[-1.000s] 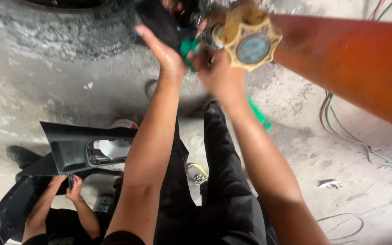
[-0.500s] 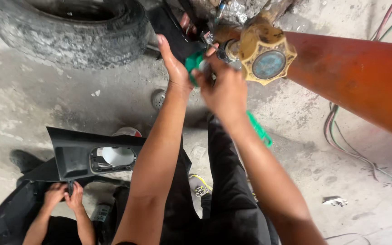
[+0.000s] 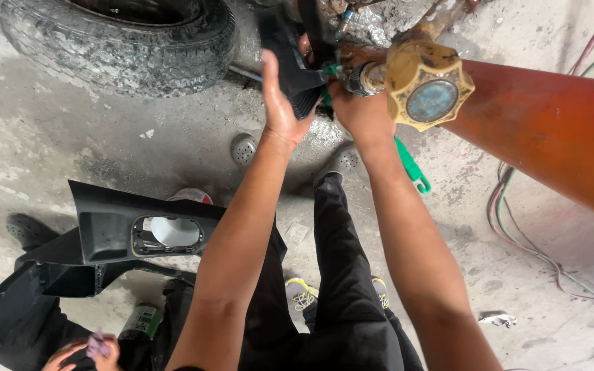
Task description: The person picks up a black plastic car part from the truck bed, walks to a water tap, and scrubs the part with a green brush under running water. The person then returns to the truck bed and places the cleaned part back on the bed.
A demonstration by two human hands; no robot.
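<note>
Lying aslant, orange cylinder (image 3: 544, 148) valve-end toward hands.

Orange-red metal gas cylinder (image 3: 551, 144) w/ dull yellow valve knob (image 3: 426, 84), blue-grey disc at ctr. Green plastic-handled tool (image 3: 410, 165). Black ribbed rubber piece (image 3: 295, 65). Worn grey-black tyre (image 3: 118, 41). Black plastic trim panel (image 3: 111, 223) w/ white seen thru opening. Black trousers (image 3: 342, 275); yellow-grey shoes (image 3: 302, 294). Grey stained concrete floor (image 3: 49, 144); red, green cables (image 3: 517, 233).

Below me lies a rough, stained concrete floor (image 3: 49, 144) in daylight; a worn tyre (image 3: 118, 41) rests at the top, loose cables (image 3: 517, 233) trail right.
</note>
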